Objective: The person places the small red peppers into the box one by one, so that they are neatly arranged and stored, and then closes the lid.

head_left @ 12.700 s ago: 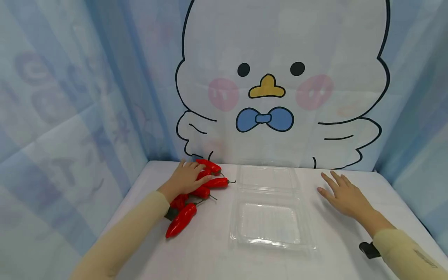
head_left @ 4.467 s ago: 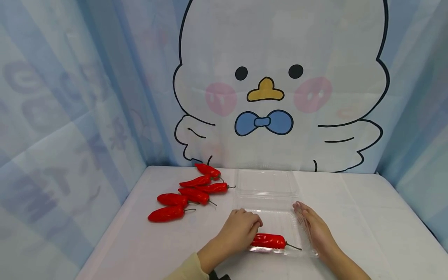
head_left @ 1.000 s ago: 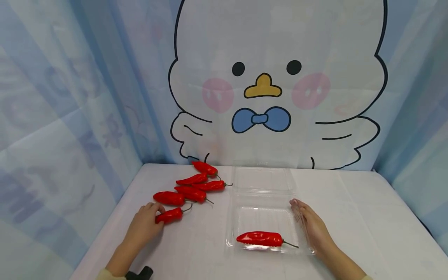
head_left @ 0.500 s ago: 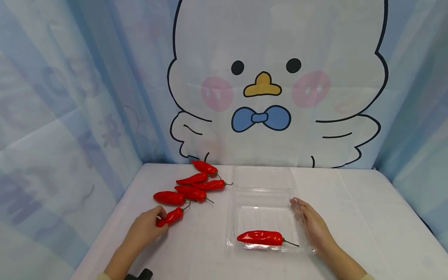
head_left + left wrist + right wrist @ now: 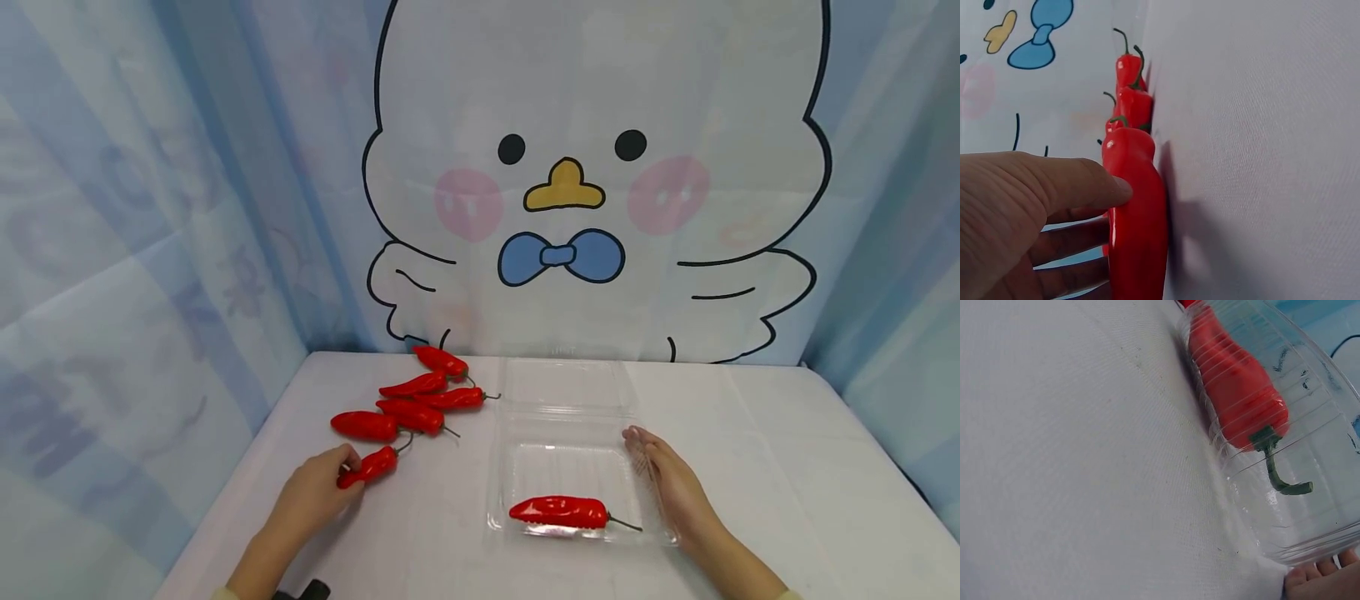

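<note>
My left hand (image 5: 315,492) pinches a red chili pepper (image 5: 378,463) by its lower end, at the front of the pepper group. In the left wrist view the thumb (image 5: 1100,184) lies on the glossy pepper (image 5: 1138,219), with the fingers behind it. An open clear plastic clamshell container (image 5: 566,467) lies mid-table, lid folded back. One red pepper (image 5: 558,511) with a green stem lies along its near side. My right hand (image 5: 675,483) holds the container's right side; in the right wrist view fingertips (image 5: 1319,572) show at the clear wall.
Several more red peppers (image 5: 408,414) lie in a loose cluster at the back left of the white table (image 5: 780,467), left of the container lid (image 5: 566,383). A curtain (image 5: 150,250) with a cartoon chick stands behind and beside the table.
Earlier the left hand set one pepper in the container, then went back left to the cluster. Over the last second it has shifted the front pepper slightly right and tilted it. The right hand stays put.
</note>
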{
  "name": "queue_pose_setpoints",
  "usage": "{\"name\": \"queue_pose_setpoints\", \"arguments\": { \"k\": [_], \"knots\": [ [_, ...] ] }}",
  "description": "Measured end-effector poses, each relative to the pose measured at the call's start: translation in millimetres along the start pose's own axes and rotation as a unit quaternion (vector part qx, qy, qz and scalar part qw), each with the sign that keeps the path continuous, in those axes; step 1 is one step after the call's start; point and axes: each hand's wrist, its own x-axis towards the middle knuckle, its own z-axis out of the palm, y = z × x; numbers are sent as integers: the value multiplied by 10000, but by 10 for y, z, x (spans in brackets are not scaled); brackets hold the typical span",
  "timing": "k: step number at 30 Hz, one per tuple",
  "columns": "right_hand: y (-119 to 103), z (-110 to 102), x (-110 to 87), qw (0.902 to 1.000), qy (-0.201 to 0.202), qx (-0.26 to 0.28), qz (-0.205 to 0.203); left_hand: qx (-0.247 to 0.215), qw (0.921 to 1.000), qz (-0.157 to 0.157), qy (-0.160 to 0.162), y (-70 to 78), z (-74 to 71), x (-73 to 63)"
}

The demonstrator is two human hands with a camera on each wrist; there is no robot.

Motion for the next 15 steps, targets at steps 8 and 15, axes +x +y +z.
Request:
{"name": "queue_pose_setpoints", "arguments": {
  "k": [8,15],
  "knots": [
    [2,-2,4,9998,91,-89,131,-57,10000,26,27,45,41,2],
    [-10,-2,2,9998,54,-24,198,-162,9997,104,128,126,58,-26]
  ]
}}
